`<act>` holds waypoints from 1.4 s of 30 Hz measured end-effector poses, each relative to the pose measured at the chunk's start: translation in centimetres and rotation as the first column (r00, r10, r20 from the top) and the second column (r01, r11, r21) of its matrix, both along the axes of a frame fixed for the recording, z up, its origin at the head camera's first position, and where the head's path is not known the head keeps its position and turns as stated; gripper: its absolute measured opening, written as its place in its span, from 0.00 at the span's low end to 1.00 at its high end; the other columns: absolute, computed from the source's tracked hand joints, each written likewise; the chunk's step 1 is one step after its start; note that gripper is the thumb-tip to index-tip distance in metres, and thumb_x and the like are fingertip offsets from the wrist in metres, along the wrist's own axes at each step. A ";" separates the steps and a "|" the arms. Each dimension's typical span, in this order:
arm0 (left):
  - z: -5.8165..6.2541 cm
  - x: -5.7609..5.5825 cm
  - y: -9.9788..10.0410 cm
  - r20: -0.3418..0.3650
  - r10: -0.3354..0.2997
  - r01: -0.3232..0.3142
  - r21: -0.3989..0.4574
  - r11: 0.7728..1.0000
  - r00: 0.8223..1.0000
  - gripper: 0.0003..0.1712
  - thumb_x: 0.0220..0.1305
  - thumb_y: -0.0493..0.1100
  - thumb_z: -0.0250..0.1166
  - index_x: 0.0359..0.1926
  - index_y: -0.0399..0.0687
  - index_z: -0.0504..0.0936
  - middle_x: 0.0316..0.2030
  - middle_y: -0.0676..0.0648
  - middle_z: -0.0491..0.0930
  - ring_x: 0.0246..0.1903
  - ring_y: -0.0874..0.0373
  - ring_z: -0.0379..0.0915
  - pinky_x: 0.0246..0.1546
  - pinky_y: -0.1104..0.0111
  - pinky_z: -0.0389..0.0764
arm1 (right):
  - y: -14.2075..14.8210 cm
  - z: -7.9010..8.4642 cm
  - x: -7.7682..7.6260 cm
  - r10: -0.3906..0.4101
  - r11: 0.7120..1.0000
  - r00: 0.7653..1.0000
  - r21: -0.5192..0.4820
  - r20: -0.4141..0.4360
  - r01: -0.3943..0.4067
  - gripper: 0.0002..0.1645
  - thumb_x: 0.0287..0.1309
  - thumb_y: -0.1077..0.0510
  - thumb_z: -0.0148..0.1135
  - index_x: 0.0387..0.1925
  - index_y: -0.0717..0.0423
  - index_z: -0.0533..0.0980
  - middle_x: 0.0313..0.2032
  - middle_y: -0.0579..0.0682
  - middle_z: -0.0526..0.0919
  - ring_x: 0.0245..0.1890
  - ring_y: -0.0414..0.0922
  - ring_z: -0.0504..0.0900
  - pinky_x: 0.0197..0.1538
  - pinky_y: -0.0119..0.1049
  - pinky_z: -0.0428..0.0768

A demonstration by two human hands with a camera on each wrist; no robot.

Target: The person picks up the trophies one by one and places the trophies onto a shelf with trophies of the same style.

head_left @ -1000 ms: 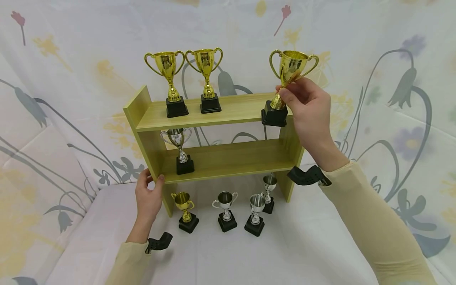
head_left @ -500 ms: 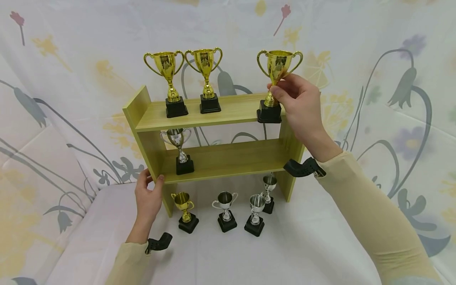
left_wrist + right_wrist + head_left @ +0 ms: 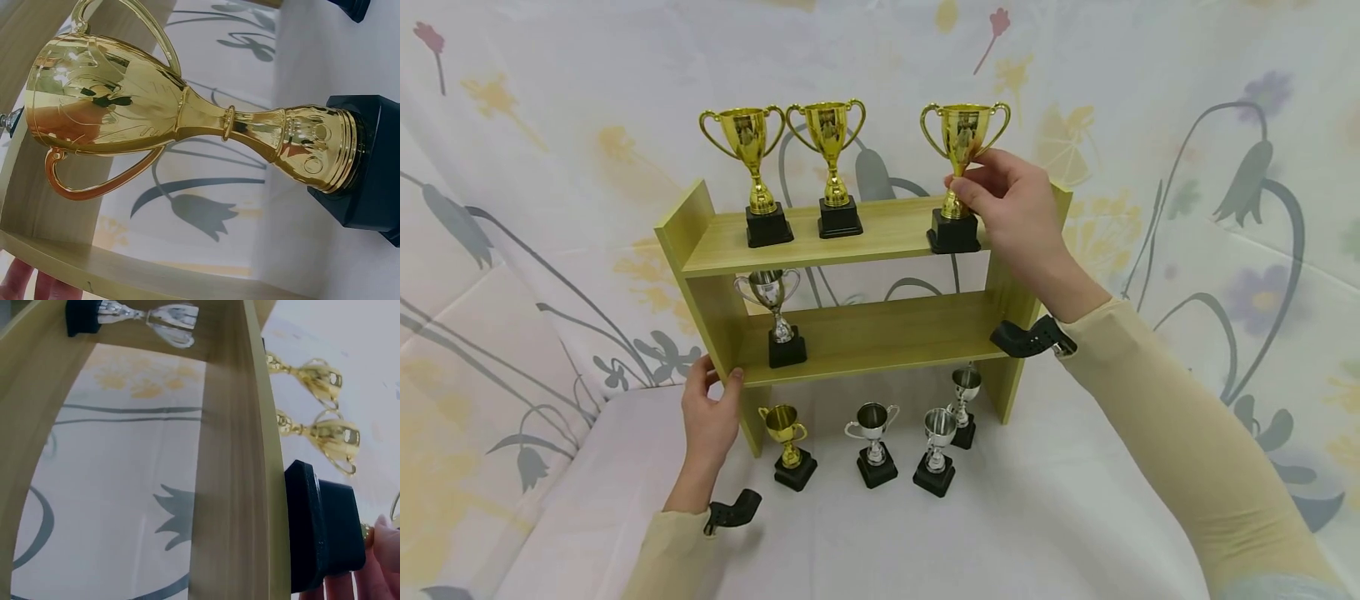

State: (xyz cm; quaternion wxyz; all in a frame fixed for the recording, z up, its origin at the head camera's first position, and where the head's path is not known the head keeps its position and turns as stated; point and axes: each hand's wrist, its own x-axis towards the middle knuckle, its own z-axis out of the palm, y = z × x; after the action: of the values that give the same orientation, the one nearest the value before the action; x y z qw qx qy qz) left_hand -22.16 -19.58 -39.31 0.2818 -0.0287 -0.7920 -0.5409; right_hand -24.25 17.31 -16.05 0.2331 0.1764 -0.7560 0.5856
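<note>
My right hand [image 3: 1018, 212] pinches a gold two-handled trophy cup [image 3: 964, 129] by its stem, upright at the right of the top board. In the right wrist view, its black base [image 3: 325, 528] lies against or very close to that board. My left hand [image 3: 709, 425] holds the left side panel of the wooden shelf [image 3: 880, 333], thumb at the front edge and fingers behind. Two more gold trophies [image 3: 745, 137] [image 3: 829, 133] stand on the top board's left half. On the middle board's left end is a silver trophy [image 3: 769, 292].
Below, a small gold trophy [image 3: 786, 425] stands on the white cloth at the left; it fills the left wrist view. Three small silver trophies [image 3: 874, 423] [image 3: 940, 429] [image 3: 966, 385] stand to its right. A flower-printed cloth [image 3: 880, 50] hangs behind the shelf.
My right hand has carried the gold trophy leftward along the top board, and the tilted cup is now upright. The left hand keeps its hold on the shelf panel.
</note>
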 end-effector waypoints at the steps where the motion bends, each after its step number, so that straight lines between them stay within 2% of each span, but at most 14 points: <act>1: 0.0 0.0 0.0 0.000 -0.001 0.001 -0.001 1.000 1.000 0.24 0.73 0.40 0.56 0.66 0.36 0.67 0.56 0.36 0.70 0.57 0.41 0.67 0.52 0.40 0.74 | 0.0 0.1 -0.1 -0.001 1.000 1.000 0.012 0.005 0.001 0.20 0.66 0.61 0.63 0.58 0.60 0.77 0.44 0.55 0.86 0.47 0.43 0.83 0.51 0.33 0.79; 9: -0.2 0.1 -0.1 0.009 0.007 -0.007 -0.001 1.000 1.000 0.24 0.72 0.41 0.56 0.65 0.37 0.68 0.55 0.36 0.70 0.57 0.41 0.68 0.52 0.40 0.74 | -0.4 0.4 -1.0 0.008 0.995 0.999 0.099 0.053 -0.013 0.17 0.66 0.60 0.62 0.53 0.64 0.79 0.43 0.52 0.85 0.44 0.43 0.82 0.51 0.33 0.78; 13: -0.3 0.2 -0.2 0.014 0.009 -0.009 0.001 1.000 1.000 0.24 0.72 0.41 0.56 0.65 0.37 0.68 0.55 0.37 0.70 0.57 0.41 0.68 0.52 0.40 0.74 | -0.7 0.4 -1.6 0.009 0.992 0.998 0.123 0.069 -0.018 0.17 0.66 0.59 0.63 0.53 0.65 0.80 0.44 0.53 0.85 0.43 0.43 0.82 0.51 0.34 0.78; 25: -0.3 0.2 0.0 0.014 0.001 -0.001 0.004 1.000 1.000 0.24 0.72 0.41 0.56 0.65 0.37 0.68 0.56 0.37 0.70 0.57 0.42 0.67 0.53 0.39 0.74 | -1.2 0.5 -2.8 0.021 0.996 0.992 0.086 0.122 -0.032 0.19 0.66 0.60 0.63 0.55 0.64 0.79 0.47 0.58 0.84 0.44 0.45 0.81 0.53 0.35 0.78; 35: -0.2 0.3 -0.2 0.008 0.017 -0.017 0.005 1.000 1.000 0.23 0.73 0.40 0.56 0.65 0.37 0.69 0.55 0.37 0.71 0.56 0.45 0.68 0.50 0.45 0.76 | -1.4 0.8 -3.4 0.024 0.992 0.992 0.118 0.121 -0.039 0.18 0.65 0.58 0.64 0.54 0.62 0.78 0.46 0.57 0.84 0.44 0.46 0.82 0.52 0.36 0.78; 42: 0.1 0.2 0.1 -0.008 0.003 -0.003 0.000 1.000 1.000 0.23 0.72 0.40 0.56 0.65 0.36 0.68 0.55 0.35 0.70 0.56 0.42 0.68 0.51 0.39 0.75 | -1.3 1.1 -3.6 0.025 0.995 0.994 0.097 0.105 -0.035 0.19 0.64 0.59 0.65 0.55 0.57 0.74 0.40 0.53 0.85 0.43 0.47 0.81 0.48 0.35 0.77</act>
State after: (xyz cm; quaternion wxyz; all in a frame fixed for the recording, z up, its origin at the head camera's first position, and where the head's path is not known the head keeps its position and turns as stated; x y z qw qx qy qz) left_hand -21.96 -19.50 -39.24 0.2859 -0.0298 -0.7909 -0.5402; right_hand -27.83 16.06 -14.97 0.1759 0.1684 -0.7923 0.5594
